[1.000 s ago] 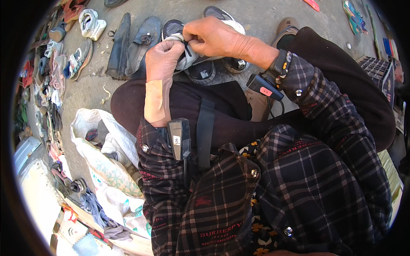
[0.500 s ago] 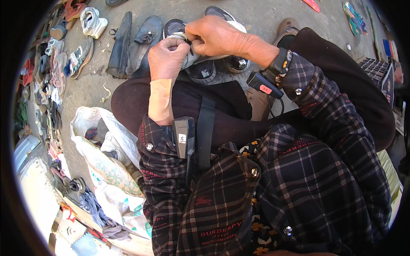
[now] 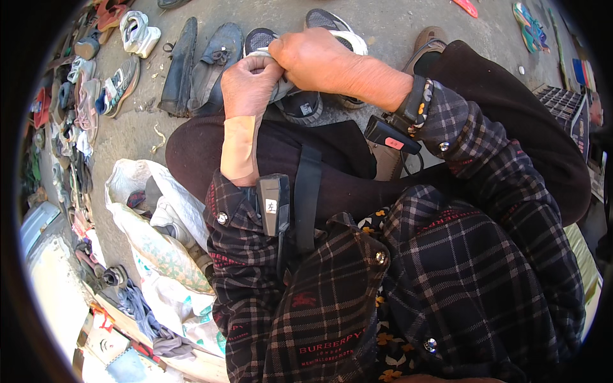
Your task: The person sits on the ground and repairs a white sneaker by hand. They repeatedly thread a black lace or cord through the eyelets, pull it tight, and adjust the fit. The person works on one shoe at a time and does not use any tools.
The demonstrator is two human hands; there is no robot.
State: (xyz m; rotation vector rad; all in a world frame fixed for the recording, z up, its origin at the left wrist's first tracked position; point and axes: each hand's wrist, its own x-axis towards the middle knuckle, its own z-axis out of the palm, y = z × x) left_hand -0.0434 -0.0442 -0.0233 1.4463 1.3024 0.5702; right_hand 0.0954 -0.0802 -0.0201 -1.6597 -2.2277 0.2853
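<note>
My left hand [image 3: 248, 89] is closed in a pinch above a sneaker with a dark mesh toe [image 3: 259, 39] and pale parts. Right beside it, nearly touching, my right hand [image 3: 322, 62] is also closed, its knuckles hiding the fingertips. A little white material shows at the pinch; whether it is a lace or another part of the shoe I cannot make out. The matching sneaker [image 3: 329, 22], dark mesh with a white edge, stands just beyond my right hand. Below my hands a black shoe [image 3: 301, 105] is partly covered.
Two dark slip-on shoes [image 3: 220, 60] stand left of my hands. Farther left are a white sneaker [image 3: 142, 35], a striped sneaker [image 3: 120, 86] and rows of shoes. A white sack [image 3: 137, 233] holding shoes lies by my left knee. A black crate [image 3: 562, 105] stands at the right.
My right hand has turned and shifted slightly left and down, uncovering more of the far sneaker. The left hand stays almost where it was, still pinched.
</note>
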